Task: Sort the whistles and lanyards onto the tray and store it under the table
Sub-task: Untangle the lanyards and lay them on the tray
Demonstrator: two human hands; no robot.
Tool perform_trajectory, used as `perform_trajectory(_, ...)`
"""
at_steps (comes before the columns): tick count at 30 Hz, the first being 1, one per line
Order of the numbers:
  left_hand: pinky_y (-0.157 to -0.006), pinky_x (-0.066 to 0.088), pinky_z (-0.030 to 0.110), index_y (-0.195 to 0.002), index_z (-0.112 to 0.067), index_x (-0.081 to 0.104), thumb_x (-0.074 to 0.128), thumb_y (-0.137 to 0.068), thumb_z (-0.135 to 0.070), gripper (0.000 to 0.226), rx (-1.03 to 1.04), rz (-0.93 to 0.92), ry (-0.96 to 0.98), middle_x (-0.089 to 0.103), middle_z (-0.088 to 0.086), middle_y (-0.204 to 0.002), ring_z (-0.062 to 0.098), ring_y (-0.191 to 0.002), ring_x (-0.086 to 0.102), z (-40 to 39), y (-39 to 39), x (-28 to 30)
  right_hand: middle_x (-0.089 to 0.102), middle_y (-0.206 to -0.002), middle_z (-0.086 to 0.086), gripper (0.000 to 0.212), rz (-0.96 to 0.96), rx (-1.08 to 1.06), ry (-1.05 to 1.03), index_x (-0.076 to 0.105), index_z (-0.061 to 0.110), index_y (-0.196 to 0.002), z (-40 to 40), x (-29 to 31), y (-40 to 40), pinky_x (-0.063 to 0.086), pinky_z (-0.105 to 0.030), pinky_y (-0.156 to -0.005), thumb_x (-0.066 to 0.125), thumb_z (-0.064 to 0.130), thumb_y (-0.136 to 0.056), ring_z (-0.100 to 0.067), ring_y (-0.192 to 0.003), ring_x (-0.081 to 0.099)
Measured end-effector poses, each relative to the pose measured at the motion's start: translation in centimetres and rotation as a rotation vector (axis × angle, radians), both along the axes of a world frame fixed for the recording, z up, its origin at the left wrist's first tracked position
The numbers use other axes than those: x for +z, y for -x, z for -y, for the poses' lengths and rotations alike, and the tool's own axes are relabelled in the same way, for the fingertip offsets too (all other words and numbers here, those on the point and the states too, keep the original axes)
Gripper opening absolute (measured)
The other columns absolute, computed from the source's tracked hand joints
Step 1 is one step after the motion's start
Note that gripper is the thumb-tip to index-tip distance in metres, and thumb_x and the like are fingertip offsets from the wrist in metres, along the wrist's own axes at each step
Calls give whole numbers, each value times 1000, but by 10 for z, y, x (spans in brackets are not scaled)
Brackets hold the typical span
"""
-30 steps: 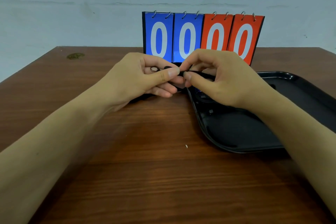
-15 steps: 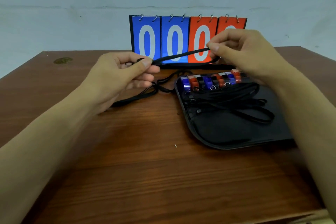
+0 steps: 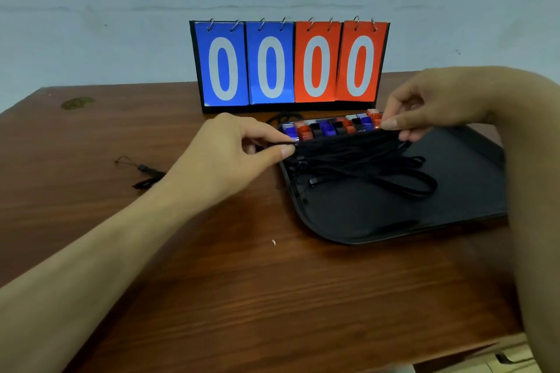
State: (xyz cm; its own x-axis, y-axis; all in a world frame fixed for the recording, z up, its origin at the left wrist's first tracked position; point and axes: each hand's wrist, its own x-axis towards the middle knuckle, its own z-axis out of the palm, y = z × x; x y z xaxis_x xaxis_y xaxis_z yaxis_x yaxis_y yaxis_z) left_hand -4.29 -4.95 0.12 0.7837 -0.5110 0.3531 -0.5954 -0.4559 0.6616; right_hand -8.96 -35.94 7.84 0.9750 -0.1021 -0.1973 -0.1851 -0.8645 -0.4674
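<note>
Over the tray (image 3: 394,221), head view: left hand (image 3: 230,160) and right hand (image 3: 424,112) are each pinching an end of a lanyard (image 3: 339,142), holding it taut just before the whistles (image 3: 330,127). Step: laying it on the pile. Next probably calls for lowering, releasing, then fetching the stray lanyard (image 3: 145,175) on the table (image 3: 212,281).
</note>
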Motion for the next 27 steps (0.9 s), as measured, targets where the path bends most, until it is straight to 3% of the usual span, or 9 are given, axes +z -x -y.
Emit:
perform_trajectory(4,-64,38,16,-108,-38,78,72,-92,-40,18,-22,36,-86,66,-18,-95,5,-72,53,23,-1,-7,75,-82,-8,10,-112,-79,121,73,11,-95,8,-2,1,54,-22,-62,67,19,-96,-14,-71,70)
perform_trajectory(8,-65,35,11,-116,-36,75,69,-95,-40,22,-25,161,-179,62,-16,-100,3,-78,54,26,1,-11,74,-89,-13,9,-124,-131,153,71,9,-96,8,-1,-1,56,-27,-66,65,15,-98,-20,-76,70)
perform_trajectory(14,-73,40,15,-113,-36,75,67,-93,-45,23,-23,244,-232,57,-16,-103,-2,-86,52,24,-2,-14,76,-89,-12,8,-139,-158,171,71,9,-94,3,-2,-2,57,-27,-68,66,14,-96,-21,-80,73)
perform_trajectory(18,-69,38,12,-104,-35,76,69,-93,-42,15,-13,227,-212,56,-16,-94,-2,-78,53,24,2,-18,79,-81,-9,9,-173,-162,165,73,9,-94,1,-3,-3,57,-26,-68,67,15,-96,-21,-80,75)
perform_trajectory(22,-74,44,15,-106,-36,74,69,-93,-42,16,-27,201,-225,58,-14,-93,2,-87,57,21,2,-16,79,-75,-6,9,-202,-148,250,72,16,-95,-2,-3,-2,53,-25,-61,71,25,-94,-16,-68,69)
perform_trajectory(27,-62,36,14,-112,-33,71,69,-95,-37,18,8,193,-201,59,-10,-80,6,-72,55,12,0,-8,69,-91,4,20,-20,-81,458,67,25,-98,-5,-4,-7,47,-36,-79,70,44,-92,-16,-84,65)
